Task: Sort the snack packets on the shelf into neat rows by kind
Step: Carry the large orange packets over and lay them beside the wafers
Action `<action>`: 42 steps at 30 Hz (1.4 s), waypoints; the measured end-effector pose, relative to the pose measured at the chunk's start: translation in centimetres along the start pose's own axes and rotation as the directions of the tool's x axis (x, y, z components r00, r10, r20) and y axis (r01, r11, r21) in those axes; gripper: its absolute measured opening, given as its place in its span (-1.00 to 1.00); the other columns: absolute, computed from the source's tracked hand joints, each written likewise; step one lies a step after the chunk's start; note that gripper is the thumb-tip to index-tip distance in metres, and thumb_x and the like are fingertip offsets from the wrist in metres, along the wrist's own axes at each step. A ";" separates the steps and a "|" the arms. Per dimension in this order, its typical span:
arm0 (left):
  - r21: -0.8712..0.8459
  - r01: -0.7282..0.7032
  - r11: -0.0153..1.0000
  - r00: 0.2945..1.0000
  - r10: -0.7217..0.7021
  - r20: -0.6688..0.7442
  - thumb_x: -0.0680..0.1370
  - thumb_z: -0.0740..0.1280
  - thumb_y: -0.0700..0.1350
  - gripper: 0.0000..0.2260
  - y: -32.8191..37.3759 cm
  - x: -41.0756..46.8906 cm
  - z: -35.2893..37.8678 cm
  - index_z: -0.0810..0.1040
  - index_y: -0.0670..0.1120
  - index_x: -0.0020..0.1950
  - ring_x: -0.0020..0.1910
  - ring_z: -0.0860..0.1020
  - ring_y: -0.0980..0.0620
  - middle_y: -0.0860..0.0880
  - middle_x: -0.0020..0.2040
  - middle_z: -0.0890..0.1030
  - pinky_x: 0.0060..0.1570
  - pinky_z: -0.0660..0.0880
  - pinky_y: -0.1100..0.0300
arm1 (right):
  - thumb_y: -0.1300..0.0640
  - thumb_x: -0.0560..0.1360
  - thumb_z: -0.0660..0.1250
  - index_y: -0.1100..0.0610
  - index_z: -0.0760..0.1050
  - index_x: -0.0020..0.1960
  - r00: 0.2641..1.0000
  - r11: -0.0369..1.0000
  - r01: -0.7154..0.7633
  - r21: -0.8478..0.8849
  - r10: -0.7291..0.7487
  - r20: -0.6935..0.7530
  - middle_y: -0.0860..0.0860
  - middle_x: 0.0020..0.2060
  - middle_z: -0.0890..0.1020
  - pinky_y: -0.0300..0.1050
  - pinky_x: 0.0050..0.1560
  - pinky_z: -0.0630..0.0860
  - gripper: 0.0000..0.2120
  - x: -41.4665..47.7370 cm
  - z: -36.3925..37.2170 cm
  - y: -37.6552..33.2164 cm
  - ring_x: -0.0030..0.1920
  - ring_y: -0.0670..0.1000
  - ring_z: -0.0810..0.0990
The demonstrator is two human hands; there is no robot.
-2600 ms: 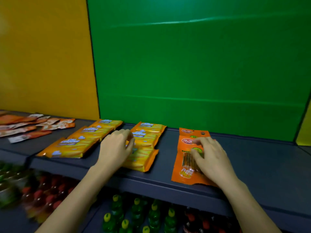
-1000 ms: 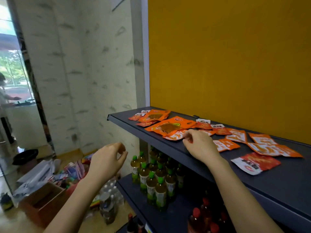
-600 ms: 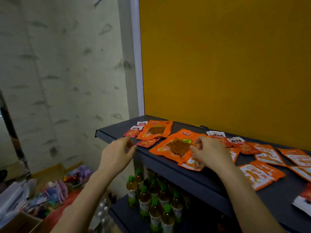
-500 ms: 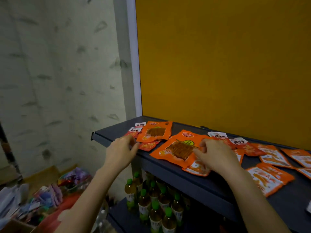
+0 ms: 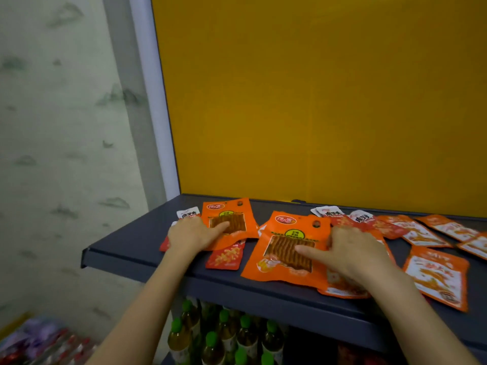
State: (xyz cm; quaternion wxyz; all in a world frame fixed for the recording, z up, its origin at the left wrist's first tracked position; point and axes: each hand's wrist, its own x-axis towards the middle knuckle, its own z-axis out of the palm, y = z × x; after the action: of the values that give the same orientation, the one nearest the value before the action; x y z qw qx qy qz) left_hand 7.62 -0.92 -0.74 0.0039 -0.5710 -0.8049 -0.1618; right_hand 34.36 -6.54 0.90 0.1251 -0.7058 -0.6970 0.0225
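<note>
Near the shelf's point(image 5: 131, 252) left front corner, the left hand point(image 5: 191, 234) and right hand point(image 5: 350, 252) press spread flat on two orange packets point(image 5: 286, 248); light, slippery film, best pinched by an edge.

Glossy orange plastic snack packets point(image 5: 286, 248) with clear windows on a matt dark metal-looking shelf point(image 5: 126, 246).

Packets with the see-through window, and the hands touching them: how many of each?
Window packets: 2 (far one, near one)
Hands: 2 (left hand, right hand)
Total: 4
</note>
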 end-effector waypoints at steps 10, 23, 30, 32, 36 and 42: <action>-0.172 -0.042 0.984 0.952 0.091 0.291 0.24 0.33 0.43 -0.25 -0.6 4.5 -0.1 0.50 -0.15 0.14 0.12 0.56 -0.13 -0.13 0.18 0.59 0.15 0.50 0.01 | -0.57 0.12 0.22 0.16 0.45 0.00 0.978 0.980 -0.195 -0.033 0.197 0.066 0.09 0.08 0.55 -0.03 -0.04 0.45 -0.15 0.8 1.3 -2.8 0.09 0.11 0.55; -0.583 -0.041 0.811 0.940 0.230 0.254 0.21 0.59 0.02 -0.46 0.1 5.8 0.2 0.57 -0.17 0.08 0.02 0.60 -0.14 -0.16 0.06 0.65 0.08 0.53 -0.01 | -0.15 0.29 0.49 0.21 0.52 0.00 0.961 0.905 -0.271 0.327 0.234 0.149 0.07 -0.12 0.56 -0.10 -0.13 0.40 -0.51 1.4 1.1 -4.0 -0.09 0.07 0.53; -0.905 -0.073 0.420 0.944 0.322 0.073 0.42 0.43 -0.29 -0.73 0.7 4.3 -0.9 0.50 -0.16 0.08 -0.04 0.58 -0.11 -0.18 0.07 0.61 -0.02 0.52 0.05 | 0.07 0.48 0.37 0.12 0.41 -0.14 0.976 0.820 -0.166 0.548 0.216 -0.028 0.05 0.01 0.55 -0.06 0.10 0.44 -0.83 1.2 0.6 -3.5 0.09 0.07 0.53; -0.931 -0.094 0.353 0.943 0.330 0.029 0.45 0.40 -0.28 -0.72 1.6 3.7 -1.8 0.49 -0.14 0.15 -0.01 0.58 -0.11 -0.15 0.08 0.59 0.03 0.51 0.03 | 0.07 0.48 0.36 0.14 0.44 0.05 0.960 0.749 -0.122 0.651 0.255 -0.114 0.09 0.11 0.59 0.01 0.18 0.47 -0.79 1.0 0.2 -2.4 0.14 0.10 0.55; -0.969 -0.095 0.228 0.922 0.387 0.001 0.48 0.37 -0.25 -0.79 4.2 1.7 -3.5 0.52 -0.11 0.10 -0.24 0.57 0.05 -0.11 -0.02 0.59 -0.28 0.52 0.24 | 0.13 0.49 0.35 0.01 0.44 0.04 0.917 0.605 -0.036 0.795 0.337 -0.215 0.09 0.09 0.62 0.13 0.19 0.50 -0.85 -1.3 -1.8 0.9 0.09 0.10 0.60; -0.988 -0.076 0.132 0.823 0.568 0.012 0.47 0.37 -0.25 -0.87 12.6 -4.4 -4.0 0.55 -0.02 -0.10 -0.41 0.62 0.15 -0.01 -0.20 0.62 -0.30 0.55 0.24 | 0.19 0.51 0.31 0.10 0.48 0.15 0.843 0.421 -0.001 0.907 0.489 -0.226 0.10 0.08 0.62 -0.03 0.10 0.51 -0.79 -8.3 -5.9 9.4 0.02 0.09 0.60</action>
State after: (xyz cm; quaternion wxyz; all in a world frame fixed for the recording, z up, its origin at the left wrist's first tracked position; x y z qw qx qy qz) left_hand 20.02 -2.31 5.46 -0.4752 -0.6272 -0.3578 -0.5029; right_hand 44.53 -15.60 3.46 0.6270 -0.6170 -0.4160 0.2303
